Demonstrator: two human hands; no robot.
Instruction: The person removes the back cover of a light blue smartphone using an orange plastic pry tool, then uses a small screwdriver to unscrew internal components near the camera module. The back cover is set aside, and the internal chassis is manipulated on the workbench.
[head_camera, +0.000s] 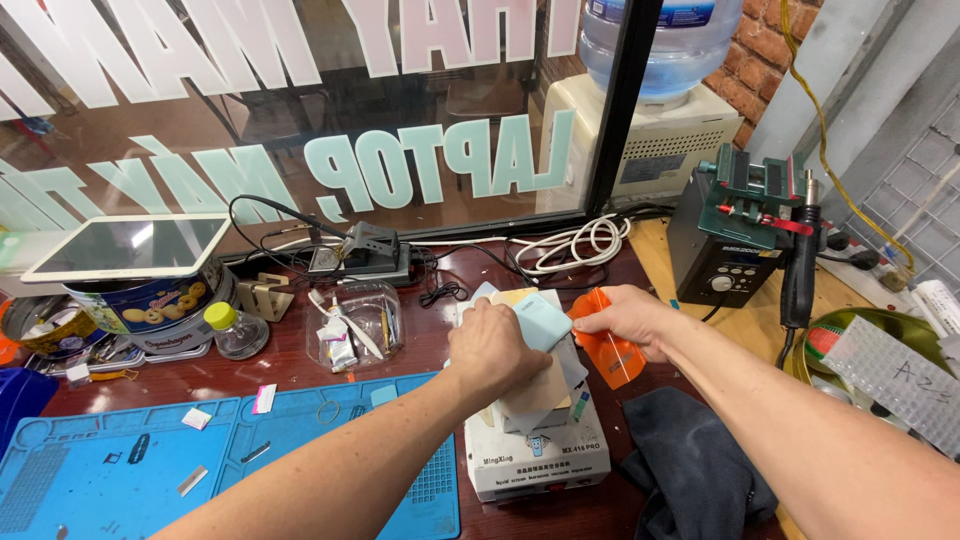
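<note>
A: Head view showed the left hand (495, 345) pressed down on a pale blue phone (543, 320), fingers curled over its near edge and holding it flat on the white heating machine (537, 455). Where was the right one?

B: The right hand (625, 318) pinched an orange plastic sheet (610, 352) just beside the phone's right edge, thumb and fingers closed narrowly on its top corner. A tan card (535, 390) lay under the phone, over the machine's plate.

A: What would have made that hold good?

B: I judged that steady downward pressure from the left palm mattered, so the phone stayed square on the plate while the orange piece worked at the edge. Keeping the sheet shallow and sliding along the seam looked safer than levering.

A: Anything close by?

B: A dark cloth (690, 470) lay on the counter (330, 375) to the right, and a blue mat (120, 470) to the left, well apart from the phone.
</note>
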